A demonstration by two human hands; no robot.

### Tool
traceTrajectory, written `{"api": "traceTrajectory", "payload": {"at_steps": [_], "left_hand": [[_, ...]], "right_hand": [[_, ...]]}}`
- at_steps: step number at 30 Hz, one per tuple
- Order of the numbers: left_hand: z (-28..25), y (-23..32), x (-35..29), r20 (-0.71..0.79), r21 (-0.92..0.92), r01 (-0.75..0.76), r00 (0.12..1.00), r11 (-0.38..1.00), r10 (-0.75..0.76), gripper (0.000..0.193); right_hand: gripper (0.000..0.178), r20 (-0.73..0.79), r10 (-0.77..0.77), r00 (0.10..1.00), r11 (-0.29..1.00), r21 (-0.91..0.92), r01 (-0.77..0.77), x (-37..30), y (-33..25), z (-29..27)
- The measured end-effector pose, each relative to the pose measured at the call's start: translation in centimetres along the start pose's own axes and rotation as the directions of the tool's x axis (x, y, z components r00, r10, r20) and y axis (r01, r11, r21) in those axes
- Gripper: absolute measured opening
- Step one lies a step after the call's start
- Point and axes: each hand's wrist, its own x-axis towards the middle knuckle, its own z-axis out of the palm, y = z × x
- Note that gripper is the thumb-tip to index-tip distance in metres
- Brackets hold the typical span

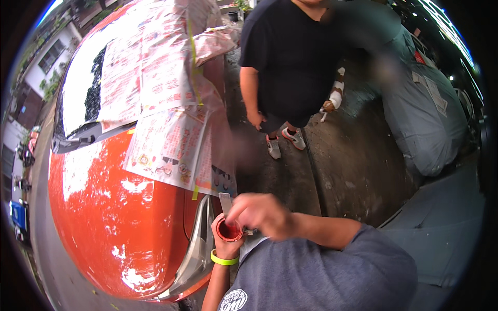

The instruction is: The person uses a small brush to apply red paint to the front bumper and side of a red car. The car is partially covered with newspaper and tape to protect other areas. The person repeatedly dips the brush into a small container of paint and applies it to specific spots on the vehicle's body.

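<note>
My left hand (pixel 224 239), with a yellow band on its wrist, is closed around a small round red container (pixel 229 229) with its mouth facing up. My right hand (pixel 259 212) reaches across from the right and sits just above the container's rim. It pinches a thin flat grey blade or stick (pixel 225 202) that points up from the container. Both hands hover beside the front corner of an orange car (pixel 114 217), next to its headlight (pixel 199 243). The container's contents look red, blurred.
Newspaper sheets (pixel 166 140) taped with yellow tape cover the car's windshield side and fender. A person in a black shirt (pixel 290 57) and white sneakers stands ahead on the dark pavement. A small brown-and-white dog (pixel 333 98) is behind. A grey covered vehicle (pixel 425 119) is at right.
</note>
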Motion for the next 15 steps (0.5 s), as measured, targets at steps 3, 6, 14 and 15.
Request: {"api": "traceTrajectory", "payload": {"at_steps": [3,6,14,15], "left_hand": [[2.3,0.9,-1.9,0.069,-0.042,-0.034,0.997,0.999,0.037,0.093],[5.8,1.1,-3.7,0.171,-0.117,-0.064,0.982,0.991,0.084,0.095],[10.7,-1.3,-15.4,0.065,0.111,-0.126,0.991,0.986,0.119,0.096],[11.0,0.1,-17.2,0.111,0.146,-0.133,0.987,0.980,0.118,0.097]], "right_hand": [[0.036,0.403,-0.208,0.891,0.975,0.153,0.158,1.6,-6.6,5.1],[0.041,0.542,-0.383,0.748,0.923,0.188,0.337,0.0,-13.7,9.2],[0.022,0.569,-0.578,0.586,0.806,0.511,0.298,-12.3,-22.2,17.5],[0.022,0.579,-0.578,0.575,0.811,0.487,0.326,-13.6,-22.2,16.7]]}}
